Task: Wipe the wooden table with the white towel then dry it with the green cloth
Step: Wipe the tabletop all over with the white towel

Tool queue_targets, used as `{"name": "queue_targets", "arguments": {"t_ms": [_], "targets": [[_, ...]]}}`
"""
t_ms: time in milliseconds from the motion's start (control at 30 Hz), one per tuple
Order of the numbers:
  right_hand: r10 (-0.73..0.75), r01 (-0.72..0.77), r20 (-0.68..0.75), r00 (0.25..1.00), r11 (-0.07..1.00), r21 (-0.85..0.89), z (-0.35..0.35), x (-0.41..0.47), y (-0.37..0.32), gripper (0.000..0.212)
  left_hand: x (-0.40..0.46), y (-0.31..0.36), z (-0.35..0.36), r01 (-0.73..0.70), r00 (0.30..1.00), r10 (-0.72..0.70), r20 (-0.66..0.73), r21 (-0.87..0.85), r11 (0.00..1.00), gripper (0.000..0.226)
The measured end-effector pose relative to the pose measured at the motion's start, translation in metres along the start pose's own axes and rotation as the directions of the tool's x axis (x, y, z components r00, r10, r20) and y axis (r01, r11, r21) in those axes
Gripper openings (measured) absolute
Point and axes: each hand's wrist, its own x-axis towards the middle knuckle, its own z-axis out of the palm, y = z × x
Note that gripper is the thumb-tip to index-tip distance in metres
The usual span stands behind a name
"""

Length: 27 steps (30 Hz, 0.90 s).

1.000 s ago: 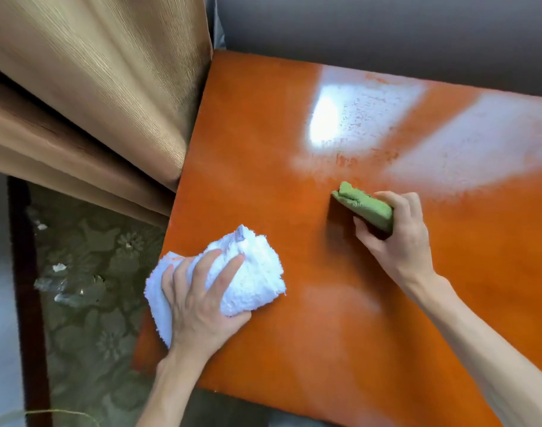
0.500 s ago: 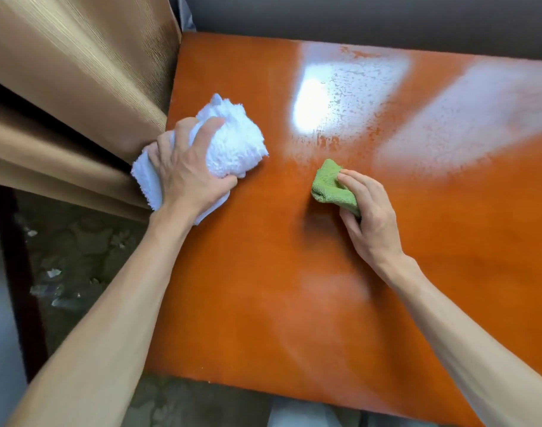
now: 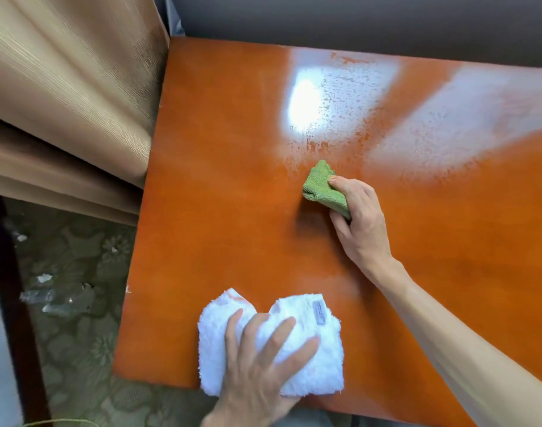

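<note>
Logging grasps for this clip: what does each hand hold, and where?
Right hand pinches the folded green cloth at its near end. Left hand presses spread fingers flat on the white towel.

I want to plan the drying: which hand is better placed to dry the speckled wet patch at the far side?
Probably the right hand: it grips the green cloth just below the wet patch. The left hand presses the white towel at the near edge.

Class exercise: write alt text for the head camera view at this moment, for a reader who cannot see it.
Seen from above, a person's left hand presses a white towel flat near the front edge of an orange wooden table, while the right hand grips a folded green cloth mid-table. Pale speckled glare patches mark the far surface; a tan curtain hangs left.
</note>
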Motion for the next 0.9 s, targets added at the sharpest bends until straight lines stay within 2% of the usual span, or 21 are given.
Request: {"name": "queue_targets", "arguments": {"t_ms": [100,167,233,300,433,533,633,733,833,900], "targets": [[0.069,-0.064,-0.060,0.996,0.994,0.083,0.000,-0.002,0.000,0.044,0.036,-0.011,-0.001,0.009,1.000,-0.009,-0.010,-0.011,1.000,0.056],[0.142,-0.127,-0.092,0.986,0.981,0.145,-0.003,-0.002,-0.001,0.041,0.074,-0.026,0.001,0.095,0.995,-0.094,-0.034,0.009,0.995,0.056],[0.224,-0.191,-0.128,0.966,0.954,0.229,-0.007,-0.002,-0.003,0.037,0.122,-0.046,0.000,0.232,0.972,-0.229,-0.049,0.062,0.971,0.066],[0.315,-0.262,-0.152,0.937,0.921,0.289,-0.009,-0.001,-0.007,0.037,0.169,-0.069,-0.001,0.347,0.937,-0.349,-0.005,0.098,0.933,0.078],[0.412,-0.346,-0.174,0.894,0.884,0.315,-0.010,0.001,-0.011,0.033,0.220,-0.087,-0.005,0.404,0.906,-0.419,0.069,0.162,0.900,0.083],[0.469,-0.393,-0.209,0.858,0.862,0.321,-0.010,0.003,-0.010,0.032,0.210,-0.081,-0.007,0.355,0.926,-0.368,0.084,0.140,0.924,0.080],[0.476,-0.399,-0.231,0.849,0.863,0.311,-0.010,0.004,-0.010,0.032,0.170,-0.066,-0.009,0.176,0.978,-0.180,0.107,0.051,0.983,0.077],[0.466,-0.396,-0.212,0.859,0.868,0.299,-0.008,0.005,-0.010,0.035,0.107,-0.034,-0.010,0.053,0.995,-0.047,0.090,-0.067,0.996,0.061],[0.411,-0.361,-0.169,0.896,0.895,0.263,-0.006,0.004,-0.009,0.041,0.033,-0.008,-0.013,0.017,0.995,-0.009,0.096,-0.086,0.996,0.050],[0.349,-0.311,-0.141,0.927,0.921,0.234,-0.005,0.003,-0.008,0.044,-0.003,-0.010,-0.020,0.047,0.994,-0.040,0.098,-0.071,0.996,0.049]]}}
